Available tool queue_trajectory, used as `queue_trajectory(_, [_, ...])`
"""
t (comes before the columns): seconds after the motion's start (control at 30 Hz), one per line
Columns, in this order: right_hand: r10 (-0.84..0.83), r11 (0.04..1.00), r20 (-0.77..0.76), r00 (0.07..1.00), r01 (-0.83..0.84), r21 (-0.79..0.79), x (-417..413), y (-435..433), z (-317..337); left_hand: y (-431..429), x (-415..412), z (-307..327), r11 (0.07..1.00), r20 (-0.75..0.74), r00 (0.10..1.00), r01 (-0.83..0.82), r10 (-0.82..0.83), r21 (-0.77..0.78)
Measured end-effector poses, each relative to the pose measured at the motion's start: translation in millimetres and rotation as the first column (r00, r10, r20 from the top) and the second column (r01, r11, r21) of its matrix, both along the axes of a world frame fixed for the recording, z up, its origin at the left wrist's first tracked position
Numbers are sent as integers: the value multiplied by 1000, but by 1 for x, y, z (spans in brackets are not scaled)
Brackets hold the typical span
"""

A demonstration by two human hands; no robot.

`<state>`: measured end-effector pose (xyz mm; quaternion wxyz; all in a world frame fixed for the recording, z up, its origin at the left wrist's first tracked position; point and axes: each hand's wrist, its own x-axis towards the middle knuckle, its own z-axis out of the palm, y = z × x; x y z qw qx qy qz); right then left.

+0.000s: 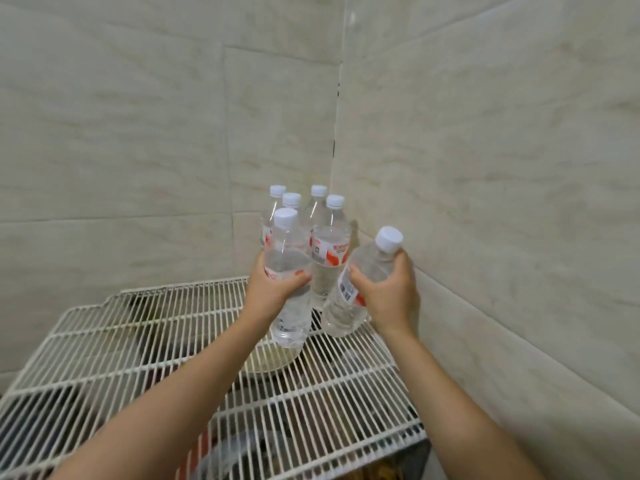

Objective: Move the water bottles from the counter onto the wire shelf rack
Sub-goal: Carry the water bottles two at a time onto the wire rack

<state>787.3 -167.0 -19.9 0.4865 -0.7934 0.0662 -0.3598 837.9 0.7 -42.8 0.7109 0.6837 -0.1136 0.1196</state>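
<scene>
My left hand [268, 285] grips a clear water bottle [291, 317] with a white cap, held upright just above the white wire shelf rack [138, 341]. My right hand [389, 289] grips a second water bottle [349, 306], tilted with its cap leaning right. Behind them several more water bottles [329, 251] with red-and-white labels stand together in the rack's far right corner, against the walls. Whether the two held bottles touch the wires is hard to tell.
Tiled walls [485, 168] close in the rack at the back and on the right. Through the wires I see a pale bowl [270, 362] and dark items on a lower level. The rack's left and front parts carry nothing.
</scene>
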Motion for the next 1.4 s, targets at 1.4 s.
queue_trajectory(1.4, [730, 584, -134, 670, -714, -386, -96, 222, -21, 225, -188, -38, 734, -174, 768, -479, 616, 481])
